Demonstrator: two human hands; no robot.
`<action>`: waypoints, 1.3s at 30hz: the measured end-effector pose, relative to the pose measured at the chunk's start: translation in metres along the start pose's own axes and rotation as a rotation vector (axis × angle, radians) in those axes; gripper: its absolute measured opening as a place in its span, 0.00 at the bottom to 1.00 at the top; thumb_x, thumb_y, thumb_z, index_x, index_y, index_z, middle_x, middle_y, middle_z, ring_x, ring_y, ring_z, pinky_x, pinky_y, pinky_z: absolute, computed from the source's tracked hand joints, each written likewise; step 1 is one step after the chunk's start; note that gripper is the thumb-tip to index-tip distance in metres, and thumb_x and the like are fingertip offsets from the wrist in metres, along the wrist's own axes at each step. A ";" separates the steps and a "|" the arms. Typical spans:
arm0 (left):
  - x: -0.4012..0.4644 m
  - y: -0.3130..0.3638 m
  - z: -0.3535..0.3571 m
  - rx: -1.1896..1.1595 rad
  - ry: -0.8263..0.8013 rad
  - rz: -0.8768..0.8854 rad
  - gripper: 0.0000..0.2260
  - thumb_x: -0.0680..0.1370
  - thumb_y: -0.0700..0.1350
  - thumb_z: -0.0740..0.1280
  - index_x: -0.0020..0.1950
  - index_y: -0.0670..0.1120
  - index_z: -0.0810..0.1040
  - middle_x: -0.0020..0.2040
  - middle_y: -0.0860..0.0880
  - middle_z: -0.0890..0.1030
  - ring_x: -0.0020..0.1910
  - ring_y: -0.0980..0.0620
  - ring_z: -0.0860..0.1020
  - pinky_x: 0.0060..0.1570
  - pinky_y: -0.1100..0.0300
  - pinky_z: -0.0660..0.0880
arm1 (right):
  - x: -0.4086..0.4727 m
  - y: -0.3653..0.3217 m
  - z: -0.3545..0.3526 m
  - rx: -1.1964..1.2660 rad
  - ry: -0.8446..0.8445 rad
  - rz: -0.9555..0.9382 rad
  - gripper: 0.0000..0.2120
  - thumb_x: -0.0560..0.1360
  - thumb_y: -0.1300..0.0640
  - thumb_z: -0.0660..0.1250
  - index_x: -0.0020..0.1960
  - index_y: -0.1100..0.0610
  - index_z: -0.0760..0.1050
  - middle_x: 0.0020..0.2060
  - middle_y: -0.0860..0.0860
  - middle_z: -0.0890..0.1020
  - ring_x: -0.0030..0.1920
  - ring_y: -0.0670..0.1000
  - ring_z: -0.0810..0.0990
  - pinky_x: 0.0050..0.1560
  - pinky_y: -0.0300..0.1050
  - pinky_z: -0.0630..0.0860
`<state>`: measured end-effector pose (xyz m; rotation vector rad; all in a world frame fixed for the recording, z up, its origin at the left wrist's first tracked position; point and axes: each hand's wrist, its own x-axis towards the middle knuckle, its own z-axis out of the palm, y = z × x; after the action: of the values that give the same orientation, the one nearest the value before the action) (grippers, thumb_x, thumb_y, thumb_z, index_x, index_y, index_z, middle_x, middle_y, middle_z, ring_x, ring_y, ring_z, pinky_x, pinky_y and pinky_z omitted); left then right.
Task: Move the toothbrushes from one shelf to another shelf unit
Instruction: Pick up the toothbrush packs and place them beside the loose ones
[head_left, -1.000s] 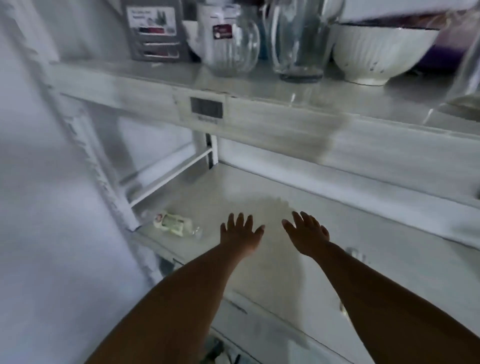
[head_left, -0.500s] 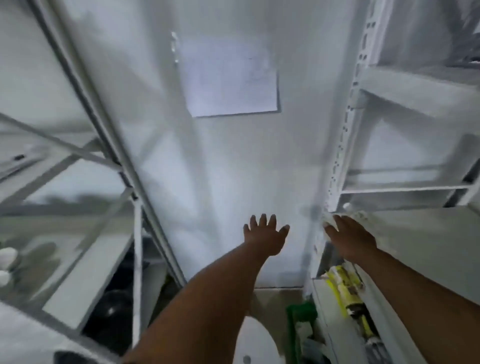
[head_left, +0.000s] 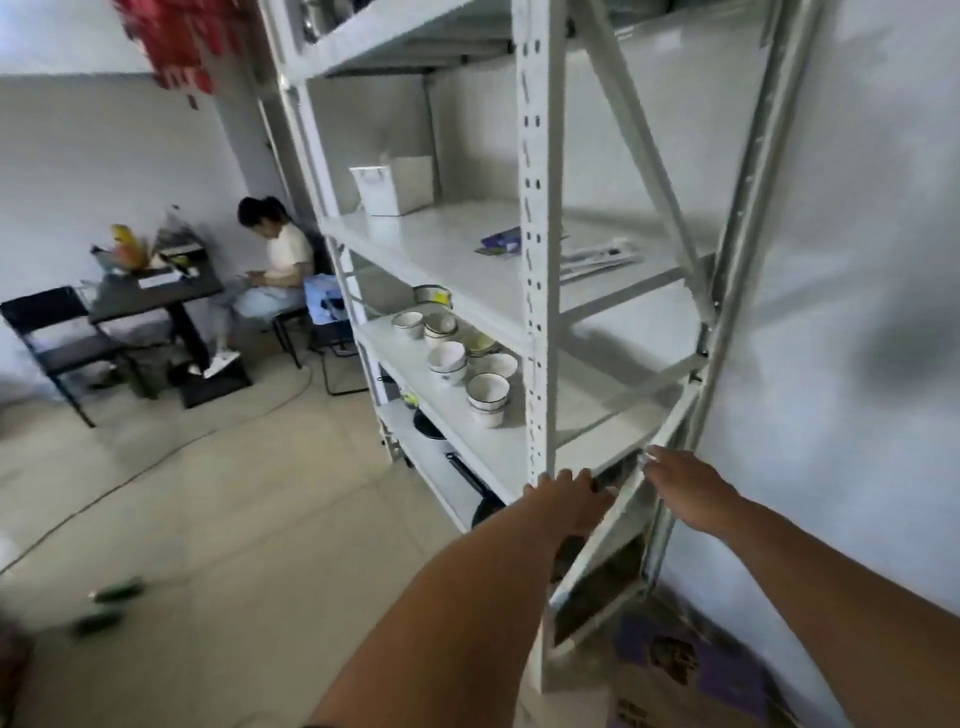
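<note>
Several white packaged toothbrushes (head_left: 597, 257) lie on the middle board of a white metal shelf unit (head_left: 537, 208), next to a small purple pack (head_left: 501, 241). My left hand (head_left: 566, 491) is empty and sits at the unit's front corner post, level with the bowl shelf's edge, fingers loosely forward. My right hand (head_left: 680, 486) is also empty, fingers stretched out beside the unit's slanted side brace. Both hands are well below the toothbrushes.
Stacked white bowls (head_left: 488, 389) fill the shelf under the toothbrushes, and a white box (head_left: 392, 184) stands at the back. A black pan (head_left: 478, 488) lies lower down. A wall runs along the right. A person sits at a black table (head_left: 156, 291) far left. A cardboard box (head_left: 675, 675) is on the floor.
The view has swung left, away from the first shelf unit, past a wall, to this second unit. Both hands have stayed empty and now reach toward its near corner.
</note>
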<state>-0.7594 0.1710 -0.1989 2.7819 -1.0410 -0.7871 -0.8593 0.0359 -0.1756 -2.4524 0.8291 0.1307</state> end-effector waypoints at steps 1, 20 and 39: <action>-0.007 -0.030 -0.002 -0.013 0.001 -0.067 0.33 0.75 0.66 0.45 0.78 0.55 0.55 0.78 0.47 0.57 0.77 0.36 0.55 0.71 0.36 0.55 | 0.006 -0.029 0.016 0.002 -0.058 -0.060 0.18 0.83 0.49 0.47 0.68 0.49 0.68 0.74 0.53 0.66 0.72 0.57 0.66 0.71 0.52 0.62; -0.081 -0.337 -0.045 -0.370 0.283 -0.665 0.30 0.81 0.61 0.45 0.80 0.50 0.45 0.81 0.48 0.45 0.79 0.40 0.44 0.75 0.41 0.46 | 0.094 -0.327 0.140 -0.141 -0.178 -0.569 0.24 0.82 0.45 0.52 0.75 0.52 0.63 0.74 0.51 0.65 0.73 0.54 0.64 0.69 0.49 0.63; 0.121 -0.402 -0.180 -0.356 0.401 -0.700 0.30 0.80 0.63 0.47 0.80 0.52 0.48 0.81 0.49 0.49 0.79 0.42 0.48 0.76 0.44 0.52 | 0.315 -0.432 0.113 -0.213 -0.209 -0.646 0.27 0.79 0.42 0.50 0.76 0.50 0.60 0.74 0.50 0.65 0.73 0.55 0.64 0.68 0.53 0.62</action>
<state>-0.3552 0.3839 -0.1906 2.7811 0.1460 -0.3584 -0.3429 0.2130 -0.1512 -2.7139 -0.0901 0.2369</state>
